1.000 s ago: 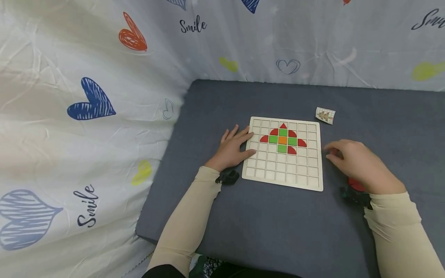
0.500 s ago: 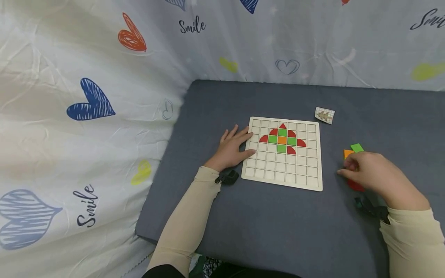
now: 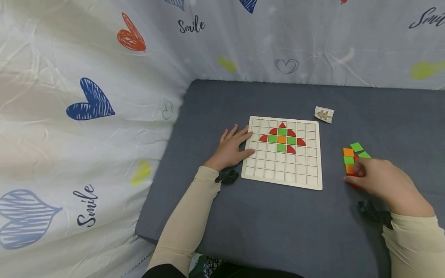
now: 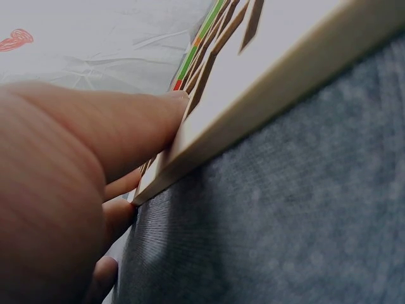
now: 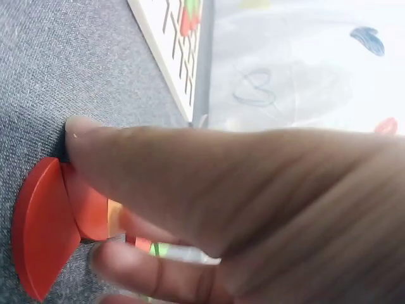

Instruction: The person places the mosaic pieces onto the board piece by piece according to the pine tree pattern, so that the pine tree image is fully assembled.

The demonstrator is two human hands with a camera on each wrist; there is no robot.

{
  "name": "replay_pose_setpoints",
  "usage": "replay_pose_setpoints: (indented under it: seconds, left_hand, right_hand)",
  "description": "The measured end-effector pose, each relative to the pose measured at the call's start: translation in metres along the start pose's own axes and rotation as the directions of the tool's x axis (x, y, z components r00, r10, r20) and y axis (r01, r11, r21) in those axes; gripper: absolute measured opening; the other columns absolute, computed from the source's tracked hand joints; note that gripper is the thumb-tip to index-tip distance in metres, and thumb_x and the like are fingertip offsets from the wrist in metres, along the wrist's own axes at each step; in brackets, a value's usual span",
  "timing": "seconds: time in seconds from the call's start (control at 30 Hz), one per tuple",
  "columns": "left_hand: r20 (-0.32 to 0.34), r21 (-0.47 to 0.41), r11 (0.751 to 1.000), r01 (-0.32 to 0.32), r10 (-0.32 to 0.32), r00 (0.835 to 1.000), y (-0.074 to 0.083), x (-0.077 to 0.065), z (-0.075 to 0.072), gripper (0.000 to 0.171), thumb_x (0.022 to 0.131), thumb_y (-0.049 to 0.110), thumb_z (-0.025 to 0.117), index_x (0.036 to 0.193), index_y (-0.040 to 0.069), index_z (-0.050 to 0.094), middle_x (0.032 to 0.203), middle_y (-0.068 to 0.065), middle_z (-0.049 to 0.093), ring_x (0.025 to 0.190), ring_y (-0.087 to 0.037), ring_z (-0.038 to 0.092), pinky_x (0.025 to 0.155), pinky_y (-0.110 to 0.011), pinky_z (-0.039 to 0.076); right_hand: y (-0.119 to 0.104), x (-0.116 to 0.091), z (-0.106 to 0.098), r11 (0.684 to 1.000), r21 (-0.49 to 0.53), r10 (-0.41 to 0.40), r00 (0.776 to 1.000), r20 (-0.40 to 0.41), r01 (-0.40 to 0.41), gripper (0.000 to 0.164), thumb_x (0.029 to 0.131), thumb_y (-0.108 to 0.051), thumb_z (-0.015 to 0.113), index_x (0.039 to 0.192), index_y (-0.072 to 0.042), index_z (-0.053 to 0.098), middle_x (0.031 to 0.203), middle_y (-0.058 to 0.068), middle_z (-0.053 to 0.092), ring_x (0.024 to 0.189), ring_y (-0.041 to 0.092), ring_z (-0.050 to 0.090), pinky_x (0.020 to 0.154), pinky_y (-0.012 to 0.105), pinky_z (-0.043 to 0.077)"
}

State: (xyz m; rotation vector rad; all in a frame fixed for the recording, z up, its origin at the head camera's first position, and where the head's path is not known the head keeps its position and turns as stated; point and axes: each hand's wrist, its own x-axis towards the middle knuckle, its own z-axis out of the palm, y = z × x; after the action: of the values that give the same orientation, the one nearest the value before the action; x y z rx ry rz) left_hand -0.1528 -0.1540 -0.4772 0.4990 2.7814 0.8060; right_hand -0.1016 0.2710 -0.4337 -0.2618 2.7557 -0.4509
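A cream gridded board (image 3: 299, 170) lies on the table, with red, green and orange tiles set in its upper cells. My left hand (image 3: 230, 151) rests at its left edge, fingers spread and thumb on the rim; the left wrist view shows the thumb (image 4: 136, 123) on the border. Right of the board, my right hand (image 3: 391, 183) is curled over a group of loose tiles. In the right wrist view, its thumb and fingertips pinch at opposite sides of a red quarter-circle tile (image 5: 87, 206). Another red quarter-circle tile (image 5: 43, 228) lies against it.
Loose green tiles (image 3: 356, 147) and orange tiles (image 3: 348, 152) lie beyond the right fingers; others are hidden under the hand. A small curled picture card (image 3: 324, 114) sits behind the board's right corner. A printed white curtain (image 3: 240, 42) borders the grey table (image 3: 271, 224).
My right hand has moved from beside the board's right edge, right and toward me, onto the loose tiles, uncovering green and orange ones. The left hand and board stay put.
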Motion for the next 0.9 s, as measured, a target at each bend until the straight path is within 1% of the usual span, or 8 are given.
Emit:
replay_pose_setpoints:
  seconds: [0.13, 0.27, 0.4, 0.57, 0.63, 0.73, 0.9]
  left_hand:
    - [-0.001, 0.000, 1.000, -0.002, 0.002, 1.000, 0.000, 0.001, 0.001, 0.072, 0.103, 0.047, 0.066, 0.165, 0.022, 0.039, 0.175, 0.002, 0.022, 0.164, -0.025, 0.000, 0.131, -0.048, -0.009]
    - [-0.003, 0.003, 1.000, -0.004, 0.004, 1.000, 0.000, 0.001, 0.001, 0.072, 0.104, 0.047, 0.066, 0.165, 0.022, 0.039, 0.174, 0.002, 0.022, 0.164, -0.025, 0.001, 0.131, -0.048, -0.009]
    - [-0.005, 0.003, 1.000, -0.002, 0.002, 1.000, -0.001, 0.001, 0.001, 0.071, 0.104, 0.047, 0.066, 0.165, 0.021, 0.039, 0.174, 0.002, 0.022, 0.164, -0.025, 0.001, 0.131, -0.048, -0.009]
    - [-0.006, 0.002, 1.000, -0.001, 0.001, 1.000, -0.001, 0.000, 0.001, 0.071, 0.104, 0.047, 0.066, 0.165, 0.021, 0.039, 0.174, 0.002, 0.023, 0.164, -0.025, 0.001, 0.131, -0.049, -0.008]
    - [-0.006, 0.002, 1.000, -0.003, 0.003, 1.000, -0.001, 0.000, 0.001, 0.072, 0.104, 0.047, 0.066, 0.165, 0.021, 0.039, 0.174, 0.002, 0.023, 0.164, -0.025, 0.001, 0.131, -0.048, -0.008]
    - [-0.006, -0.001, 1.000, -0.004, 0.004, 1.000, -0.001, 0.000, 0.001, 0.071, 0.104, 0.047, 0.066, 0.165, 0.021, 0.039, 0.174, 0.002, 0.022, 0.164, -0.024, 0.001, 0.131, -0.048, -0.008]
    - [0.002, -0.001, 1.000, 0.003, -0.003, 1.000, 0.000, 0.000, 0.000, 0.072, 0.104, 0.047, 0.066, 0.165, 0.021, 0.039, 0.175, 0.003, 0.022, 0.164, -0.024, 0.000, 0.131, -0.048, -0.009]
  right_hand:
    - [0.001, -0.001, -0.001, 1.000, 0.014, 0.027, 1.000, 0.011, -0.027, 0.035, 0.086, -0.028, 0.085, 0.077, -0.008, 0.058, 0.070, 0.004, 0.055, 0.064, 0.022, 0.050, 0.055, 0.033, 0.036]
    - [0.000, 0.001, -0.004, 0.998, 0.022, 0.052, 0.998, 0.047, -0.053, 0.029, 0.085, -0.023, 0.083, 0.087, -0.002, 0.065, 0.077, 0.008, 0.063, 0.068, 0.023, 0.055, 0.055, 0.033, 0.041]
    - [-0.003, 0.002, -0.006, 0.996, 0.024, 0.080, 0.993, 0.086, -0.083, 0.032, 0.082, -0.020, 0.082, 0.096, 0.004, 0.066, 0.081, 0.010, 0.066, 0.071, 0.024, 0.057, 0.056, 0.034, 0.044]
    - [-0.007, 0.001, -0.004, 0.996, 0.027, 0.085, 0.989, 0.118, -0.088, 0.036, 0.081, -0.020, 0.083, 0.100, 0.005, 0.065, 0.081, 0.009, 0.063, 0.072, 0.024, 0.056, 0.057, 0.034, 0.043]
    - [-0.009, 0.001, -0.003, 0.997, 0.023, 0.074, 0.991, 0.116, -0.077, 0.036, 0.081, -0.019, 0.083, 0.101, 0.005, 0.065, 0.081, 0.008, 0.063, 0.072, 0.023, 0.057, 0.057, 0.034, 0.044]
    - [-0.014, 0.001, -0.002, 0.999, 0.017, 0.031, 0.995, 0.091, -0.033, 0.035, 0.080, -0.017, 0.082, 0.102, 0.006, 0.067, 0.080, 0.006, 0.063, 0.071, 0.021, 0.058, 0.058, 0.035, 0.045]
    - [-0.026, 0.006, -0.001, 0.997, -0.011, -0.080, 0.995, 0.067, 0.080, 0.030, 0.080, -0.015, 0.080, 0.100, 0.006, 0.071, 0.077, 0.002, 0.063, 0.068, 0.018, 0.056, 0.060, 0.036, 0.049]
